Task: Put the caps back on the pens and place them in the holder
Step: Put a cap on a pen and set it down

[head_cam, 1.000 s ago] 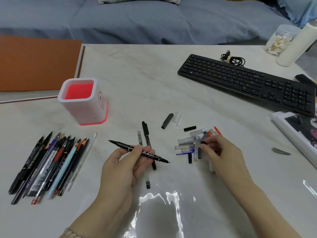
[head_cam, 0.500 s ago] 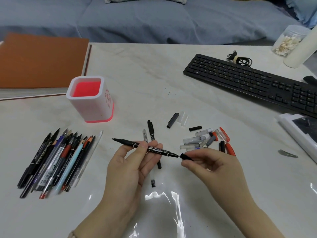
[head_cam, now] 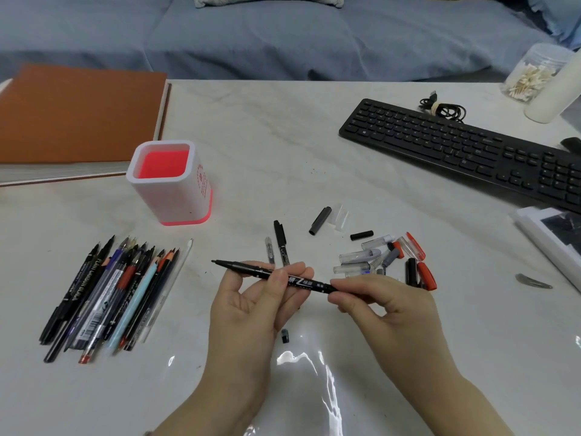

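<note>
**Marker held over cluttered table**

A black marker [head_cam: 270, 273] with white lettering hung level above the table, its bare fine tip pointing left. The left hand [head_cam: 251, 303] pinched the barrel between thumb and curled fingers, palm up. The right hand [head_cam: 386, 303] closed its fingertips round the marker's right end, which was hidden from sight, so whether a cap sat there could not be told.

One white holder [head_cam: 171, 184] with a red inside stood upright to the far left, with nothing visible in it. Nearer on the left lay one row of uncapped pens [head_cam: 110, 297], overlapped too closely to count. A pile of loose caps [head_cam: 383, 259], clear, grey, black and red, lay just beyond the right hand. One second black pen [head_cam: 280, 240] lay flat beyond the left hand, and one small black cap [head_cam: 285, 336] lay between the wrists.

The pale marble-patterned table [head_cam: 283, 136] also bore one black keyboard [head_cam: 465, 152], one orange-covered book [head_cam: 75, 114] and one clear jar [head_cam: 531, 77]. Blue upholstery [head_cam: 283, 39] ran behind.
</note>
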Demonstrator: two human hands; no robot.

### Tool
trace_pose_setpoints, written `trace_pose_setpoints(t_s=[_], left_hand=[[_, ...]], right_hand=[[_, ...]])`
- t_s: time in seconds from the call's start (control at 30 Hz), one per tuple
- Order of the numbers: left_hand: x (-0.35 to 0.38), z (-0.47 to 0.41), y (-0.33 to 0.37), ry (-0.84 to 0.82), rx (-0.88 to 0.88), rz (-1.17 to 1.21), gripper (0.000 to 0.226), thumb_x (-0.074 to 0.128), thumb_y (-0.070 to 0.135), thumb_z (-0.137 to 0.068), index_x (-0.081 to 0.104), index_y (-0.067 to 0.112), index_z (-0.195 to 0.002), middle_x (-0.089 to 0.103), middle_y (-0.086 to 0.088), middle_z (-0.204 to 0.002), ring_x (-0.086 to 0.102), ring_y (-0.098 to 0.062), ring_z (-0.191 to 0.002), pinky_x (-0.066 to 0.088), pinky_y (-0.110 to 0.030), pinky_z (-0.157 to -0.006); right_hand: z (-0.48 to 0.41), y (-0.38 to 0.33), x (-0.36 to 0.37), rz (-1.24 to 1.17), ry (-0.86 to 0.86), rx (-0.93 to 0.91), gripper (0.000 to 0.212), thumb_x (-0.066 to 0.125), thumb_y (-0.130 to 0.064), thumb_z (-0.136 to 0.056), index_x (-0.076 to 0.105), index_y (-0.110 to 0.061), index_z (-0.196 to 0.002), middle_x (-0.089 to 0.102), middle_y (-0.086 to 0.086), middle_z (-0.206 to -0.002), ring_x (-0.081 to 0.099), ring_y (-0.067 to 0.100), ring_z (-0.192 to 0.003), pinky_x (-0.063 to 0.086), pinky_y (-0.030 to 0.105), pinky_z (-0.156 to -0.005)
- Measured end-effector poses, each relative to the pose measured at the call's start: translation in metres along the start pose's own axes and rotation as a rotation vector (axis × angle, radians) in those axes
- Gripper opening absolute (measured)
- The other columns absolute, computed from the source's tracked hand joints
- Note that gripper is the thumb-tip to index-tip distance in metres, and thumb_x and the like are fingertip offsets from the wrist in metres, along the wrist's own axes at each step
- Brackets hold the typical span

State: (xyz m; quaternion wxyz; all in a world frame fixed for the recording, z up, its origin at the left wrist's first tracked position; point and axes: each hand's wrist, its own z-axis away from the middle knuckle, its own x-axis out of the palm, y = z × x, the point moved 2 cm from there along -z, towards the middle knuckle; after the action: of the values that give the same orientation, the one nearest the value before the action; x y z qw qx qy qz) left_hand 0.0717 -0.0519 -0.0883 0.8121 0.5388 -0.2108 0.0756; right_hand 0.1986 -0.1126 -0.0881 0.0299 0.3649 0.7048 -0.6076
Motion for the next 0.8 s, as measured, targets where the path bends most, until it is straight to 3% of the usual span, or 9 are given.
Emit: trace_pose_setpoints(t_s=[0.07,0.13,0.2,0.3,0.4,0.47,0.6,0.67,0.8], left_hand=[[-0.001,0.0,-0.001,-0.01,0.007,-0.004,0.005,0.052,0.006,-0.082,0.051,0.01,-0.08,0.075,-0.013,-0.081,0.072,-0.018,-0.078,0.055,-0.017,-0.062],[-0.003,-0.001,-0.003,-0.014,0.002,-0.009,0.006,0.052,0.005,-0.083,0.05,0.01,-0.08,0.075,-0.013,-0.081,0.072,-0.019,-0.079,0.055,-0.017,-0.062],[-0.005,-0.004,-0.004,-0.028,-0.016,-0.03,0.005,0.053,0.005,-0.081,0.051,0.01,-0.081,0.075,-0.013,-0.08,0.072,-0.02,-0.078,0.056,-0.018,-0.063],[-0.005,-0.012,-0.009,-0.04,-0.075,-0.092,0.003,0.054,0.004,-0.084,0.054,0.007,-0.084,0.074,-0.012,-0.076,0.072,-0.019,-0.076,0.057,-0.019,-0.064],[0.001,-0.021,-0.012,0.015,-0.105,-0.187,0.007,0.053,0.008,-0.088,0.059,0.007,-0.085,0.067,-0.011,-0.07,0.068,-0.014,-0.062,0.057,-0.02,-0.059],[0.003,-0.026,-0.01,0.058,-0.08,-0.252,0.012,0.053,0.012,-0.09,0.061,0.006,-0.084,0.057,-0.005,-0.062,0.056,-0.012,-0.051,0.053,-0.019,-0.051],[0.003,-0.027,-0.002,0.017,-0.005,-0.486,0.022,0.051,0.017,-0.09,0.065,0.007,-0.076,0.047,0.013,-0.041,0.04,-0.005,-0.038,0.034,-0.012,-0.038],[0.004,-0.023,0.0,-0.008,-0.008,-0.504,0.021,0.051,0.012,-0.09,0.065,0.011,-0.074,0.05,0.016,-0.038,0.041,0.001,-0.033,0.031,-0.006,-0.036],[0.001,-0.018,-0.002,-0.044,0.001,-0.559,0.02,0.055,0.012,-0.088,0.065,0.012,-0.071,0.051,0.018,-0.04,0.04,0.002,-0.033,0.029,-0.005,-0.036]], right_hand=[[0.002,0.004,0.001,-0.011,-0.024,0.028,0.029,0.06,-0.041,-0.068,0.062,-0.035,-0.097,0.06,-0.041,-0.067,0.063,-0.008,-0.071,0.044,0.003,-0.068],[0.003,0.01,0.002,-0.083,-0.057,0.102,0.012,0.07,-0.03,-0.068,0.071,-0.035,-0.078,0.064,-0.033,-0.063,0.064,-0.004,-0.067,0.046,0.006,-0.066],[0.003,0.016,0.003,-0.204,-0.098,0.228,0.029,0.074,-0.013,-0.072,0.071,-0.039,-0.062,0.07,-0.016,-0.062,0.065,0.002,-0.06,0.049,0.011,-0.063],[0.002,0.022,0.004,-0.272,-0.182,0.374,0.031,0.07,-0.004,-0.074,0.07,-0.033,-0.064,0.072,0.001,-0.064,0.064,0.003,-0.057,0.048,0.01,-0.061],[0.0,0.029,-0.002,-0.067,-0.239,0.383,0.017,0.072,-0.012,-0.075,0.068,-0.028,-0.07,0.067,-0.01,-0.064,0.059,-0.006,-0.061,0.042,0.002,-0.063],[-0.004,0.042,-0.018,0.136,-0.15,0.367,0.011,0.069,-0.015,-0.077,0.068,-0.026,-0.075,0.063,-0.016,-0.066,0.056,-0.011,-0.066,0.038,0.001,-0.063],[-0.008,0.07,-0.063,0.49,-0.015,0.514,0.005,0.063,-0.016,-0.08,0.068,-0.017,-0.081,0.061,-0.007,-0.067,0.056,0.011,-0.07,0.037,0.024,-0.058],[-0.006,0.082,-0.073,0.557,-0.049,0.625,0.004,0.062,-0.017,-0.08,0.065,-0.017,-0.083,0.06,-0.006,-0.068,0.053,0.013,-0.066,0.035,0.025,-0.053],[-0.002,0.093,-0.066,0.568,-0.104,0.698,0.006,0.058,-0.02,-0.083,0.057,-0.02,-0.088,0.067,0.005,-0.083,0.058,0.025,-0.079,0.038,0.029,-0.062]])
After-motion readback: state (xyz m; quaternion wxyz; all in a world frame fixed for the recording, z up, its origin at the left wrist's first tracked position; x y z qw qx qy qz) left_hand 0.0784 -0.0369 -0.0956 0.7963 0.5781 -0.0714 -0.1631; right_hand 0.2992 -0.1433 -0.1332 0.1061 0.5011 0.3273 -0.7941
